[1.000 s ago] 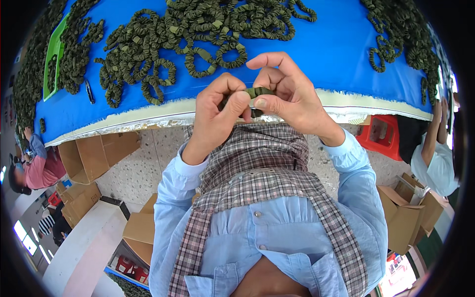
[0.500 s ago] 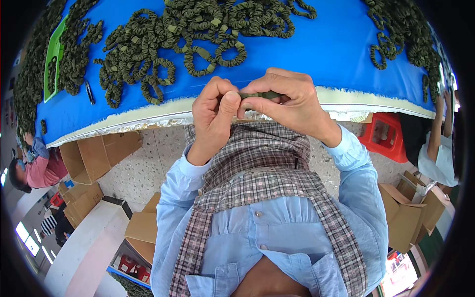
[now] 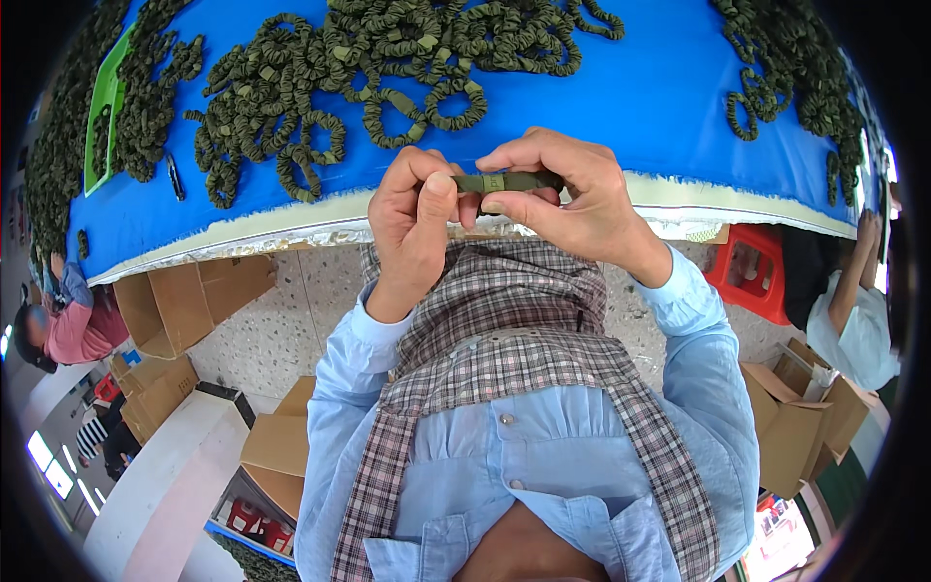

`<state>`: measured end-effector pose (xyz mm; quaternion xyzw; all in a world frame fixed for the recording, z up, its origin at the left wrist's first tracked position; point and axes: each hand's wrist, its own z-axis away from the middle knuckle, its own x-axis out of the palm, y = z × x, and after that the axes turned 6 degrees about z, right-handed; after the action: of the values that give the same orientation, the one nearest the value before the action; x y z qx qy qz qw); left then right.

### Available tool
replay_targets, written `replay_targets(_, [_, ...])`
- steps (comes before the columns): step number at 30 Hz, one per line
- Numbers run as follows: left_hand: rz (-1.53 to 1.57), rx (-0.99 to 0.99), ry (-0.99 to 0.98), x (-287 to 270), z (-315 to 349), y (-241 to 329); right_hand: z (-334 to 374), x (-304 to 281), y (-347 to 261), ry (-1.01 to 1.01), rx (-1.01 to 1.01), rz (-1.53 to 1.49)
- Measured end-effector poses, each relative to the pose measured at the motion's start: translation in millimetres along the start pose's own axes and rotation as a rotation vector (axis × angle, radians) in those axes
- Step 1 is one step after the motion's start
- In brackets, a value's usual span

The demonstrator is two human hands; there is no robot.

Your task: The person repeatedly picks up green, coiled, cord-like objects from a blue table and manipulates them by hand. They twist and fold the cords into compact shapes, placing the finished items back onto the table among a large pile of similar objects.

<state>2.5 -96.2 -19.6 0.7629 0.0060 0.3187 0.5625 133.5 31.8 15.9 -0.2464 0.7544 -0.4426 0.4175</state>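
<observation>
Between my two hands a dark green fabric hair tie [image 3: 495,182] is stretched flat, with a lighter green tab around its middle. My left hand [image 3: 412,218] pinches one end with thumb and fingers. At the other end, my right hand [image 3: 567,194] grips it between thumb and curled fingers. Both hands are just over the table's near edge. Beyond them a pile of gathered green hair ties [image 3: 388,58] lies on the blue table cover [image 3: 621,107], several of them as loose rings on its near side.
More hair ties lie in heaps [image 3: 795,68] at the right and around a green tray [image 3: 105,112] at the left. A dark pen-like tool [image 3: 175,178] is near that tray. Below stand cardboard boxes [image 3: 184,301] and a red stool [image 3: 752,272]. Other people sit at both sides.
My hands have drawn slightly apart, so more of the hair tie and its lighter tab shows between them. The person at the right has shifted a little.
</observation>
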Motion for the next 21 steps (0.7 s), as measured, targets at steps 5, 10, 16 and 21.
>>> replay_targets(5, [-0.042, -0.021, 0.028, 8.4, 1.1, -0.5, -2.7, -0.5, -9.6, 0.013, -0.025, 0.011])
replay_targets(10, [0.012, -0.003, -0.02, 6.6, 1.4, -0.5, -0.2, 5.7, 2.7, 0.078, -0.155, 0.066])
replay_targets(16, [0.043, 0.019, -0.033, 1.0, 3.4, -0.9, 2.8, -1.4, -0.5, 0.009, -0.02, 0.005])
replay_targets(21, [0.094, -0.061, 0.008, 2.0, 2.2, -4.9, 5.2, -0.8, 5.0, 0.005, 0.029, -0.04])
